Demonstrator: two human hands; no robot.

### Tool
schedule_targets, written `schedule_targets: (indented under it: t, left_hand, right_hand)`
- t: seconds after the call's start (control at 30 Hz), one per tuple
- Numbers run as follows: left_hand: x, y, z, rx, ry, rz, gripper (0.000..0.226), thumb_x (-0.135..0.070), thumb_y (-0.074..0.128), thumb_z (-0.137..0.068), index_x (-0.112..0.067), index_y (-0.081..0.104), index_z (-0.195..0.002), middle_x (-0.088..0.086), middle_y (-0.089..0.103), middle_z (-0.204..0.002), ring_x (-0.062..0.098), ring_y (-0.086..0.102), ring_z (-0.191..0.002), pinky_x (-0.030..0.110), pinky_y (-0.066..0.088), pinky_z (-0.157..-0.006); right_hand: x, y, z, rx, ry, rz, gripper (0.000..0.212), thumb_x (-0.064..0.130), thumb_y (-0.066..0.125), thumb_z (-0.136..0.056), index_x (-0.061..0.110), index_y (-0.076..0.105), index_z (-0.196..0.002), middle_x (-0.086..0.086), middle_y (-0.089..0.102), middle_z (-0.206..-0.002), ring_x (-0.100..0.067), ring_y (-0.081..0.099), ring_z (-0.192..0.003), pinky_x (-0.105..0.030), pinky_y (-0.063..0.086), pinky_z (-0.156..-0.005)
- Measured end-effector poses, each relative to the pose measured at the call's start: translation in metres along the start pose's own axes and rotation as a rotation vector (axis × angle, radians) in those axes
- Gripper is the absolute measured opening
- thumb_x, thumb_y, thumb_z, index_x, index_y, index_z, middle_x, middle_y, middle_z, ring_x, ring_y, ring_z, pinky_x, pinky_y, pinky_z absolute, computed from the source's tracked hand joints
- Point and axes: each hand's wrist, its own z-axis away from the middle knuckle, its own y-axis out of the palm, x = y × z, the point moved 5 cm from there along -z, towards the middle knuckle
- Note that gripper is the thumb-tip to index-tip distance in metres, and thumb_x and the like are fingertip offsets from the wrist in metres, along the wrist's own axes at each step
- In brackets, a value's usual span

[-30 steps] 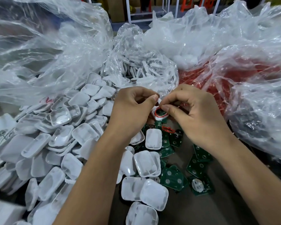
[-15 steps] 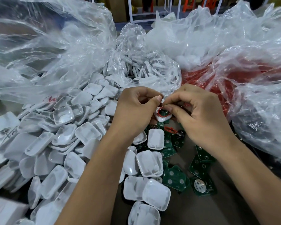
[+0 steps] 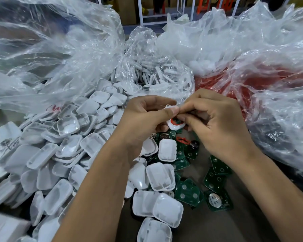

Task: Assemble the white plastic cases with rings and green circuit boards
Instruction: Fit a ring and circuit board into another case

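Both hands meet at mid-frame over one small white plastic case (image 3: pixel 173 126) that holds a red ring (image 3: pixel 173 121) and a bit of green board. My left hand (image 3: pixel 145 119) grips the case from the left, thumb on its upper edge. My right hand (image 3: pixel 215 119) pinches it from the right, fingertips pressed against the ring. A heap of white cases (image 3: pixel 66 147) spreads to the left. Green circuit boards (image 3: pixel 189 192) lie loose below the hands, with a spare red ring (image 3: pixel 182 140) among them.
Large clear plastic bags ring the work area: one at the left (image 3: pixel 51 53), one of white parts behind the hands (image 3: pixel 161 75), one of red parts at the right (image 3: pixel 269 81). White cardboard (image 3: pixel 2 137) sits at the far left. Brown tabletop (image 3: pixel 234 224) shows at the lower right.
The hands stay together on the same case. The thumbs and fingertips have shifted slightly on the ring, and the view has drifted a little.
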Motion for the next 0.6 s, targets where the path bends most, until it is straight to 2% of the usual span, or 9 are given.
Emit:
schedule_targets:
  t: [0.17,0.27,0.33,0.4,0.5,0.6]
  left_hand:
    - [-0.003,0.000,0.002,0.051,-0.016,0.083,0.028,-0.002,0.079,-0.081,-0.006,0.078,-0.109,0.028,0.074,-0.097,0.032,0.061,-0.083,0.021,0.053,-0.059]
    - [-0.003,0.000,0.002,0.051,-0.014,0.092,0.028,-0.001,0.077,-0.082,-0.005,0.077,-0.110,0.021,0.075,-0.091,0.029,0.062,-0.079,0.022,0.054,-0.060]
    - [-0.003,0.001,0.002,0.055,-0.022,0.112,0.029,-0.004,0.078,-0.081,-0.004,0.076,-0.111,0.015,0.076,-0.088,0.023,0.063,-0.075,0.023,0.055,-0.061]
    - [-0.004,0.003,0.003,0.053,-0.027,0.130,0.036,-0.013,0.080,-0.074,-0.005,0.076,-0.109,0.013,0.077,-0.087,0.020,0.061,-0.071,0.024,0.055,-0.063]
    - [-0.002,0.006,0.002,0.020,-0.032,0.142,0.041,-0.021,0.081,-0.067,-0.005,0.076,-0.104,0.012,0.075,-0.086,0.017,0.059,-0.065,0.025,0.057,-0.066]
    - [0.000,0.007,0.002,0.008,-0.076,0.157,0.050,-0.026,0.081,-0.068,0.002,0.073,-0.108,0.015,0.070,-0.087,0.017,0.061,-0.065,0.023,0.058,-0.065]
  right_hand:
    - [-0.006,-0.002,0.001,-0.023,0.097,-0.100,0.010,0.010,0.084,-0.086,0.015,0.079,-0.093,0.006,0.072,-0.086,-0.009,0.069,-0.072,-0.028,0.059,-0.066]
    - [-0.020,0.003,0.005,0.039,0.335,-0.254,0.013,0.019,0.081,-0.089,0.021,0.074,-0.099,0.004,0.075,-0.085,-0.014,0.072,-0.064,-0.024,0.058,-0.057]
    - [-0.028,0.009,0.008,0.096,0.512,-0.466,0.012,0.020,0.077,-0.093,0.015,0.074,-0.104,-0.008,0.077,-0.088,-0.027,0.072,-0.065,-0.027,0.056,-0.053]
    - [-0.031,0.013,0.010,0.129,0.622,-0.715,0.020,0.019,0.074,-0.092,0.005,0.075,-0.106,-0.020,0.074,-0.089,-0.027,0.067,-0.065,-0.026,0.053,-0.050]
    - [-0.030,0.014,0.010,0.128,0.665,-0.855,0.031,0.020,0.076,-0.084,-0.002,0.075,-0.105,-0.012,0.070,-0.081,-0.016,0.063,-0.061,-0.020,0.049,-0.047]
    - [-0.033,0.013,0.010,0.075,0.688,-0.884,0.032,0.018,0.076,-0.082,-0.004,0.074,-0.105,-0.011,0.072,-0.080,-0.014,0.062,-0.059,-0.019,0.051,-0.048]
